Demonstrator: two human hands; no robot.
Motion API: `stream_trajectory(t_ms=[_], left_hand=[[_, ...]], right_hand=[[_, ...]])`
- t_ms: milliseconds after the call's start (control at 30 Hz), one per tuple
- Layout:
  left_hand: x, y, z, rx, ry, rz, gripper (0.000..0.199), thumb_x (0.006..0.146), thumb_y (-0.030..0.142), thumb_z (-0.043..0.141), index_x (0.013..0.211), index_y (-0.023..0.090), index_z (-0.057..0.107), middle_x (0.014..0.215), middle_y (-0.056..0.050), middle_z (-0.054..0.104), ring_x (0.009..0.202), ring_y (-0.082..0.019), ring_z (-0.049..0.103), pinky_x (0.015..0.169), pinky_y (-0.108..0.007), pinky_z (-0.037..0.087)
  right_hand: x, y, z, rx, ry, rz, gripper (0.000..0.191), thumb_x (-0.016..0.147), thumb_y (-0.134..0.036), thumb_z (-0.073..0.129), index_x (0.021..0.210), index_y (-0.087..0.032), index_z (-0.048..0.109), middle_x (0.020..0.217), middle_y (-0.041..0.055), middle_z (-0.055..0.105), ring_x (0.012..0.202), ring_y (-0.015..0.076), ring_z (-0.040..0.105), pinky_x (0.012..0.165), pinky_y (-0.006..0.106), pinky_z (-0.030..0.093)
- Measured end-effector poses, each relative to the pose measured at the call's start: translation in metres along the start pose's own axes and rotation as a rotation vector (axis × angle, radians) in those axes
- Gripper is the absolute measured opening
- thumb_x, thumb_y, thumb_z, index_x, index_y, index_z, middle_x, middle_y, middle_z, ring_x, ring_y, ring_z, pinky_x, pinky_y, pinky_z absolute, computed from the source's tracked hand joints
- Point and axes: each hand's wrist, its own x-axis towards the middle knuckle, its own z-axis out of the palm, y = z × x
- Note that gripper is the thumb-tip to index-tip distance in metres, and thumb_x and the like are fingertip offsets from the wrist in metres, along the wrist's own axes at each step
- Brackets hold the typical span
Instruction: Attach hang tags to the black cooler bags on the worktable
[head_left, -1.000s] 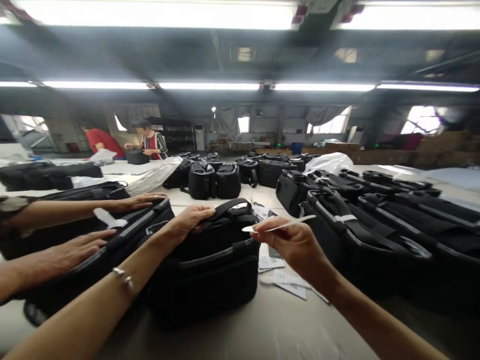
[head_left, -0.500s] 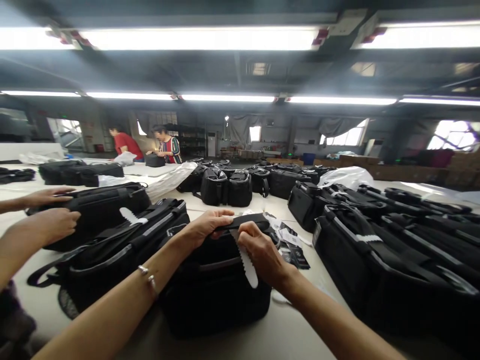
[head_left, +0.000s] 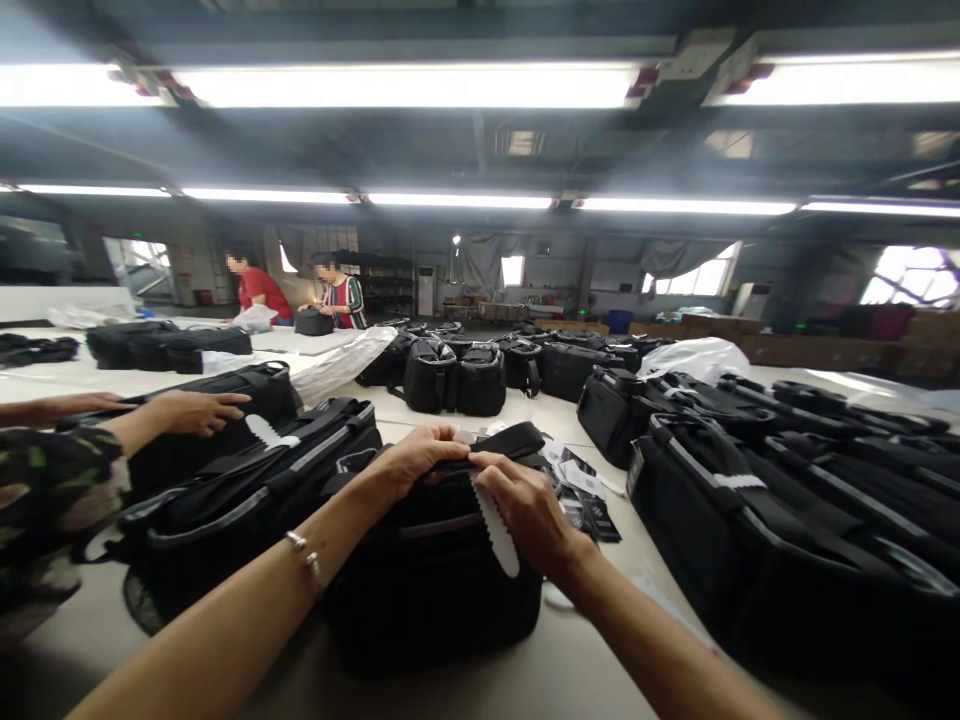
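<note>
A black bag (head_left: 450, 595) stands on the table right before me, under both hands. My left hand (head_left: 420, 458) is closed at its top, pinching a black webbing strap (head_left: 517, 438) that loops up to the right. My right hand (head_left: 529, 510) is closed on a white plastic strip (head_left: 496, 535) with a toothed edge, whose rounded end hangs down over the bag's front. The two hands' fingertips meet at the strap. A bit of white shows by the left fingertips; how the strip passes around the strap is hidden.
Another black bag (head_left: 247, 500) with a white toothed strip (head_left: 270, 433) stands close on the left. Beyond it a co-worker's hand (head_left: 191, 412) reaches over a bag. Tags (head_left: 585, 490) lie to the right, beside more black bags (head_left: 750, 540). Two people work farther back.
My hands have drawn together at the strap, the right fingertips shifting left to meet the left ones. On the left, the co-worker's nearer hand has moved right over the bag.
</note>
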Motion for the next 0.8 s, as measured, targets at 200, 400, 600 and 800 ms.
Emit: stream_trajectory(t_ms=[200,400,600,800], left_hand=[[-0.011,0.003,0.007,0.235,0.148,0.14,0.033,0.065,0.047,0.073,0.074,0.017,0.06,0.063,0.004,0.057,0.059,-0.012,0.048,0.057,-0.023,0.035],[-0.017,0.008,0.008,0.455,0.284,0.262,0.028,0.081,0.045,0.056,0.078,0.018,0.065,0.07,0.001,0.061,0.067,-0.017,0.054,0.065,-0.027,0.038],[-0.018,0.007,0.013,0.552,0.396,0.335,0.018,0.088,0.038,0.048,0.087,0.021,0.056,0.078,-0.002,0.065,0.073,-0.021,0.061,0.07,-0.03,0.041],[-0.024,0.003,0.017,0.663,0.425,0.414,0.013,0.094,0.035,0.039,0.093,0.024,0.046,0.078,-0.003,0.064,0.071,-0.023,0.063,0.067,-0.032,0.041]], right_hand=[[0.011,-0.014,0.005,0.591,0.215,0.405,0.016,0.084,-0.035,0.071,0.086,-0.019,0.067,0.093,0.0076,0.074,0.077,0.021,0.072,0.068,0.031,0.061],[0.038,-0.012,-0.007,0.926,0.131,0.733,0.041,0.074,-0.05,0.079,0.085,-0.013,0.067,0.076,0.005,0.071,0.06,0.0162,0.07,0.057,0.027,0.061],[0.049,0.007,-0.005,0.865,-0.137,0.964,0.025,0.08,-0.033,0.075,0.072,-0.013,0.063,0.061,0.006,0.068,0.048,0.0158,0.065,0.039,0.021,0.052],[0.058,0.013,-0.001,0.937,-0.192,0.987,0.023,0.078,-0.031,0.074,0.07,-0.014,0.061,0.06,0.0054,0.067,0.046,0.0121,0.061,0.039,0.017,0.048]])
